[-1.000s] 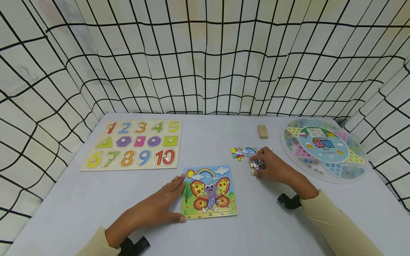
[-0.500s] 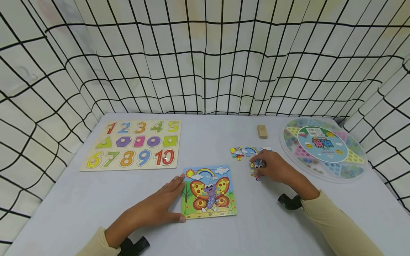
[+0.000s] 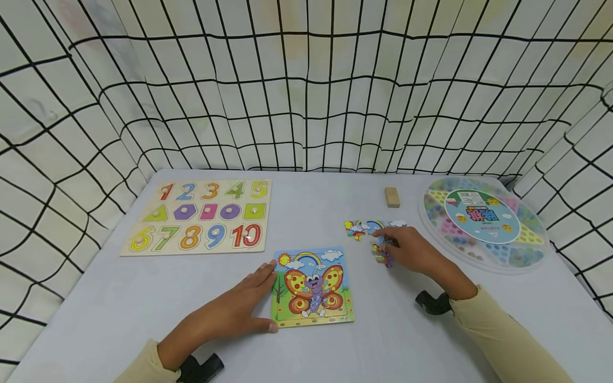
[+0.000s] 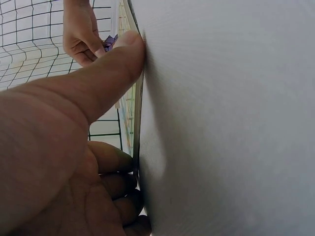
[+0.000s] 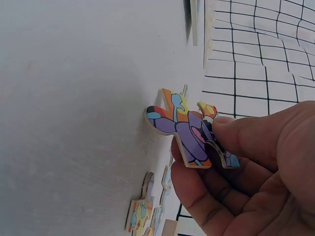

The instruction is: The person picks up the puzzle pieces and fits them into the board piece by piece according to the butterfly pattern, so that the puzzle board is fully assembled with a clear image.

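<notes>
A square butterfly puzzle board (image 3: pixel 313 287) lies on the white table. My left hand (image 3: pixel 234 306) rests along its left side, fingers extended, the thumb at the lower left corner and the fingertips near the upper one. To the right of the board, my right hand (image 3: pixel 414 251) pinches jigsaw pieces between thumb and fingers. In the right wrist view one purple and orange jigsaw piece (image 5: pixel 189 135) shows in front, with a second blue-edged piece (image 5: pixel 230 160) behind it, partly covered by the thumb. More loose puzzle pieces (image 3: pixel 366 227) with a rainbow print lie just beyond this hand.
A wooden number and shape board (image 3: pixel 196 215) lies at the back left. A small wooden block (image 3: pixel 392 197) sits behind the loose pieces. At the back right is a round lidded bead case (image 3: pixel 483 223). Black netting (image 3: pixel 306 82) over white walls surrounds the table.
The pieces in my right hand have turned and shifted between the fingers, so a different part of their print shows. My left hand and the butterfly board have stayed in place.
</notes>
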A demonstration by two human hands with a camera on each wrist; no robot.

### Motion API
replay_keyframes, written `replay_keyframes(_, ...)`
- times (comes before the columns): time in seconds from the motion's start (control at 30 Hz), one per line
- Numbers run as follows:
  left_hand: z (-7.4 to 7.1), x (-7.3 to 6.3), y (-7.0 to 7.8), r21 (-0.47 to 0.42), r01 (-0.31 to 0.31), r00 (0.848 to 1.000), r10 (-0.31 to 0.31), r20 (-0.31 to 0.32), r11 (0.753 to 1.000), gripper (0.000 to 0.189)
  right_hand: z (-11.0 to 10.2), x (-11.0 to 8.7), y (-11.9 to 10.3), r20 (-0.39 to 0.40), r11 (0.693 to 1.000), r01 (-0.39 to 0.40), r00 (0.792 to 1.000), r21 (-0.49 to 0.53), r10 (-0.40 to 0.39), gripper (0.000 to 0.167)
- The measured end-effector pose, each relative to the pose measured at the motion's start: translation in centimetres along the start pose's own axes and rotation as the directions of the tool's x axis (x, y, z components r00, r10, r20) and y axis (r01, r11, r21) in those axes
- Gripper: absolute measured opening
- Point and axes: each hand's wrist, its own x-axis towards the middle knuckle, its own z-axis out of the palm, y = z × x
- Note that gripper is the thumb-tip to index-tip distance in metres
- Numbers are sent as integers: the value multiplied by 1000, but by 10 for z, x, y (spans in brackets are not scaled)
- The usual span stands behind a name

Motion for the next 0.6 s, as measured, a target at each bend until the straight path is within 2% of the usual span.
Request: replay_keyframes(0.6, 1, -1, 0, 8, -8, 1000, 8, -3, 1000, 99, 0, 6, -9, -63, 995, 90, 994, 51, -87, 22)
